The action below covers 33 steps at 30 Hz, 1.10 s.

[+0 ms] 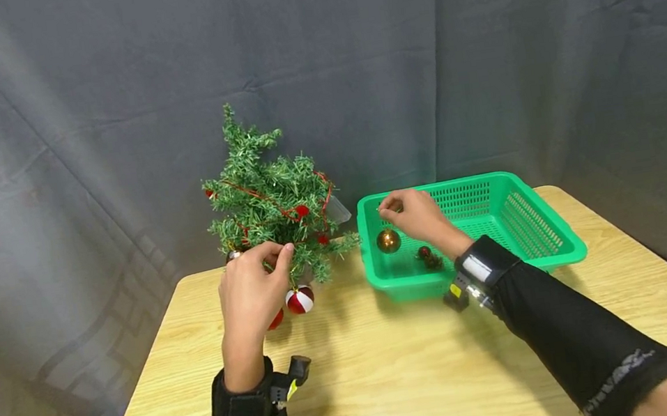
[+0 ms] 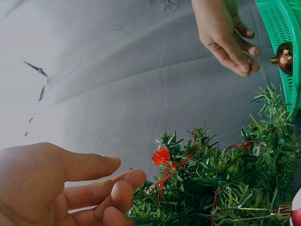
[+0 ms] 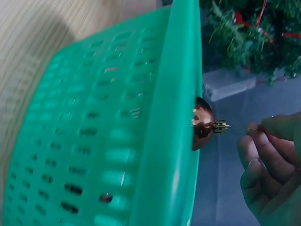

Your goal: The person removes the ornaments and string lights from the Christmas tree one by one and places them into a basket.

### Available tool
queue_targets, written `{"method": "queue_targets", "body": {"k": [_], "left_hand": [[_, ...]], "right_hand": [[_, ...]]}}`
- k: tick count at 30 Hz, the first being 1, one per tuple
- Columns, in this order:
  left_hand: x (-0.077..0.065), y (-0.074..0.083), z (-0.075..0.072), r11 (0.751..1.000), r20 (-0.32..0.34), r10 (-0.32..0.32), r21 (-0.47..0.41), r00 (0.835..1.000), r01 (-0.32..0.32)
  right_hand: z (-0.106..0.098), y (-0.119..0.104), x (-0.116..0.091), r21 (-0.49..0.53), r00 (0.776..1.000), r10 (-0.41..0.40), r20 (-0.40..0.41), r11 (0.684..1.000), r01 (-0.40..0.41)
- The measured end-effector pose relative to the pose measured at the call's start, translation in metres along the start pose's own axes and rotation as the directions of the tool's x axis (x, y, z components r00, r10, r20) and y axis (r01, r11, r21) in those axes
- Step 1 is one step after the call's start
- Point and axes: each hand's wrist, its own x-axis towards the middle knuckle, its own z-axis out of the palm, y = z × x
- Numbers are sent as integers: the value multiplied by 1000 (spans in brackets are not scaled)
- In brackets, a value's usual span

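My right hand [image 1: 415,213] pinches the thin cord of a shiny copper-gold Christmas bauble [image 1: 388,241] between thumb and forefinger. The bauble hangs over the left end of a green plastic basket [image 1: 570,254]; its gold cap shows in the right wrist view. In front of a small artificial Christmas tree [image 1: 268,195], my left hand [image 1: 252,289] has loosely bent fingers. A gap shows between its thumb and forefinger in the left wrist view, with nothing held. A red-and-white bauble [image 1: 300,299] hangs low on the tree beside that hand, and a red bauble [image 1: 276,319] is partly hidden behind it.
Dark red small ornaments [image 1: 429,259] lie inside the basket. Red garland with a red pompom-like flower [image 2: 161,157] winds round the tree. A clear plastic piece [image 3: 230,84] stands between tree and basket. Grey curtain [image 1: 348,79] hangs behind the wooden table [image 1: 355,374].
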Motion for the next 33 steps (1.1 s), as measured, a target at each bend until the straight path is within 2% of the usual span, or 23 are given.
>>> {"method": "queue_targets", "body": {"k": [12, 17, 24, 30, 33], "left_hand": [[1, 0, -2, 1000, 11, -14, 6, 1000, 14], [1, 0, 0, 1000, 12, -19, 8, 1000, 18], [0, -1, 3, 1000, 36, -18, 5, 999, 18], [0, -3, 2, 1000, 20, -26, 7, 999, 26], [1, -3, 1, 1000, 14, -21, 11, 1000, 21]], "right_hand": [[-2, 34, 2, -21, 995, 99, 15, 995, -99], [-3, 46, -2, -34, 993, 121, -4, 992, -121], [-1, 59, -10, -82, 986, 167, -4, 983, -166], [1, 63, -11, -113, 983, 184, -17, 976, -185], [2, 65, -12, -132, 979, 205, 2, 970, -203]]}}
